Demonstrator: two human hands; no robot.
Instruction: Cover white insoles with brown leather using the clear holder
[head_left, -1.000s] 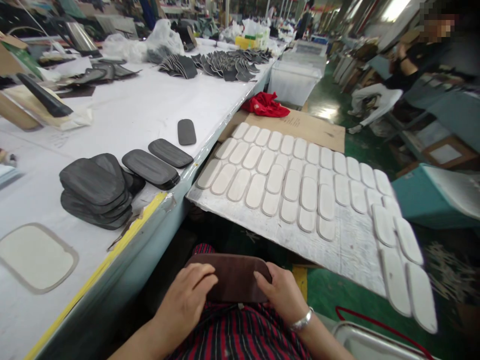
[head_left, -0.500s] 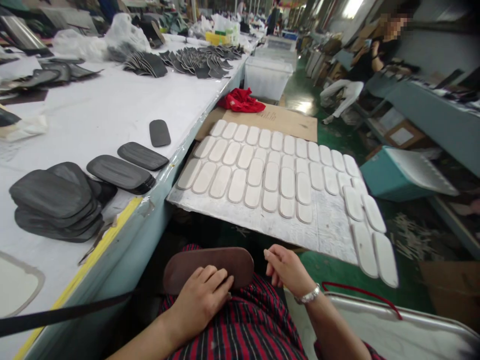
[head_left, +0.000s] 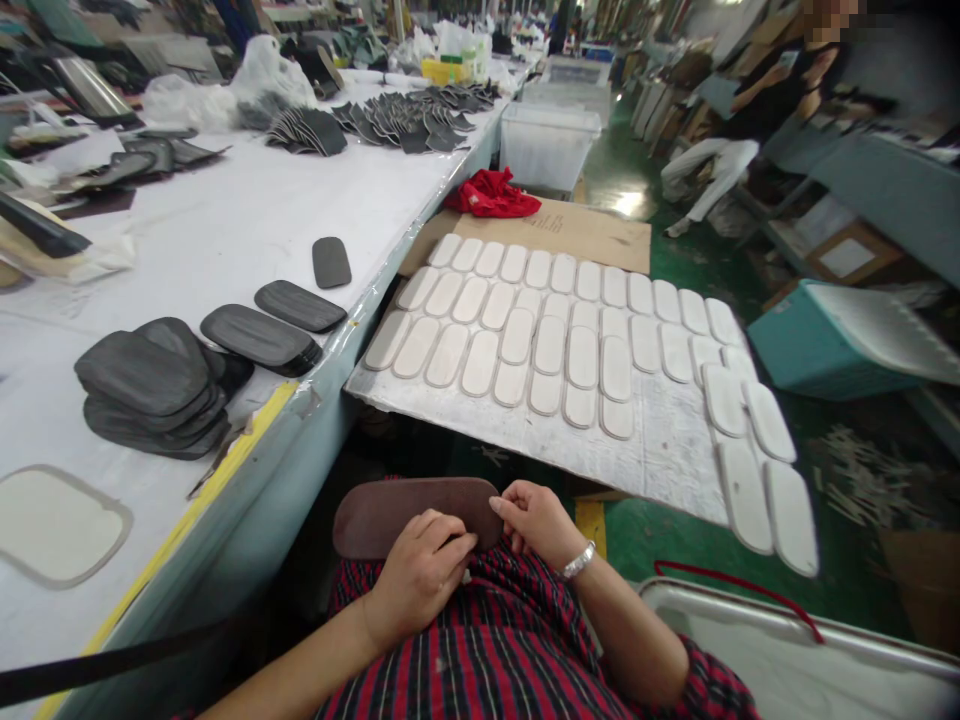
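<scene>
A long brown panel with rounded ends [head_left: 367, 520] lies across my lap, over the red and black striped cloth. My left hand [head_left: 424, 565] presses on its near edge with the fingers curled over it. At the panel's right end is my right hand [head_left: 536, 522], thumb and forefinger pinched together at the rim. Whatever is between those fingertips is too small to make out. Dark grey panels of similar outline are stacked [head_left: 150, 385] on the table to the left, near a shorter pile [head_left: 255, 335].
Rows of white oval pieces [head_left: 448, 352] cover a board [head_left: 667, 440] ahead of me. On the white table [head_left: 247, 220] sits a pale panel [head_left: 60, 525]. A red cloth [head_left: 495, 193] lies beyond the board. A seated person [head_left: 765, 110] holds a phone at the right.
My right hand has moved left, from apart to the panel's right end. My left hand stays on the panel. The view has shifted slightly, revealing more of the table's left side.
</scene>
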